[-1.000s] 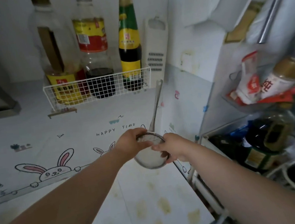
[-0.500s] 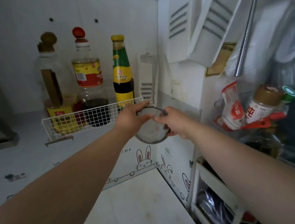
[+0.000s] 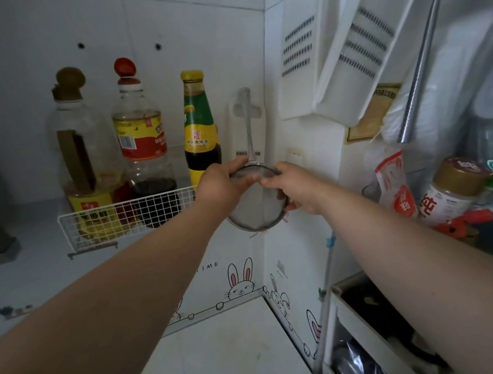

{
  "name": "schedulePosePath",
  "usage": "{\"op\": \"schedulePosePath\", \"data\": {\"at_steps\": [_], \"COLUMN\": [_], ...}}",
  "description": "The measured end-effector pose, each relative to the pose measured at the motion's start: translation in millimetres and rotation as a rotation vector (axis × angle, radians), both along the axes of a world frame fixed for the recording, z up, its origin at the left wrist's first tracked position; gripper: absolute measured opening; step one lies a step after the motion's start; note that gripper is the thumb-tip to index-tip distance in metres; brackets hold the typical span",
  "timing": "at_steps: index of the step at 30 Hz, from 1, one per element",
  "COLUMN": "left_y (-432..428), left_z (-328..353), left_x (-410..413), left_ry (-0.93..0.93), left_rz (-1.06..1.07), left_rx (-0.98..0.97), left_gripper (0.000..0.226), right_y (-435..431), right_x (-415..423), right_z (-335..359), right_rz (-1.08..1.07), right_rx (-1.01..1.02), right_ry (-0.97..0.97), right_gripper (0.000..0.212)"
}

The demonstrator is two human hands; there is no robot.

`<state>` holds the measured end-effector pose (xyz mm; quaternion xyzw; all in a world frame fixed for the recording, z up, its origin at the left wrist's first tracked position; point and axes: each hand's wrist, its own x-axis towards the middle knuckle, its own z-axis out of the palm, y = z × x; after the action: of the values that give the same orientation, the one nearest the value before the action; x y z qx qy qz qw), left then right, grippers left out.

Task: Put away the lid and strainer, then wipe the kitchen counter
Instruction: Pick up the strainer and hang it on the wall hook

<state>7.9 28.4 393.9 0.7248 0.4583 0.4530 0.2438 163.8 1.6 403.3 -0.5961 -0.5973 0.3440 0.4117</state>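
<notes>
Both arms reach out toward the tiled corner of the kitchen, and the strainer (image 3: 255, 207) is held up there between the two hands, against the wall just right of the bottle rack. The left hand (image 3: 223, 183) is closed on the upper left of the round metal rim, thumb across the top edge. The right hand (image 3: 296, 185) grips the right side of the rim, fingers curled around behind it. The mesh bowl faces the person, and the thin metal handle runs straight up from the bowl, lying over a white plastic grater (image 3: 247, 124) that hangs flat on the wall; whether the handle's end is caught on anything up there is hard to make out.

To the left, a white wire rack (image 3: 125, 220) fixed to the wall holds three bottles: a clear oil bottle (image 3: 87, 163) with a yellow label, a red-capped bottle (image 3: 142, 146) with dark liquid low inside, and a green-labelled sauce bottle (image 3: 199, 127) with a yellow cap, which stands just beside the left hand. Higher on the right, two white slotted graters (image 3: 355, 46) hang tilted. Below the hands lies the pale kitchen counter (image 3: 229, 360), faintly stained, with a strip of cartoon rabbits (image 3: 241, 280) on the wall behind it. A spice jar (image 3: 453, 189) with a brown lid sits on a shelf at far right.
</notes>
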Motion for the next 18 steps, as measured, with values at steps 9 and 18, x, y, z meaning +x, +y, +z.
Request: {"op": "schedulePosePath", "data": {"at_steps": [9, 18], "left_y": [-1, 1], "left_z": [-25, -53], "left_x": [7, 19], "left_ry": [0.033, 0.27], "left_rz": [-0.011, 0.061], "left_rx": [0.002, -0.003], "left_gripper": [0.054, 0.061], "right_y": [7, 22], "right_x": [11, 20], "right_z": [-25, -46], "right_rz": [0.006, -0.144], "right_rx": [-0.02, 0.155], "right_ry": [-0.062, -0.3], "right_gripper": [0.022, 0.024]}}
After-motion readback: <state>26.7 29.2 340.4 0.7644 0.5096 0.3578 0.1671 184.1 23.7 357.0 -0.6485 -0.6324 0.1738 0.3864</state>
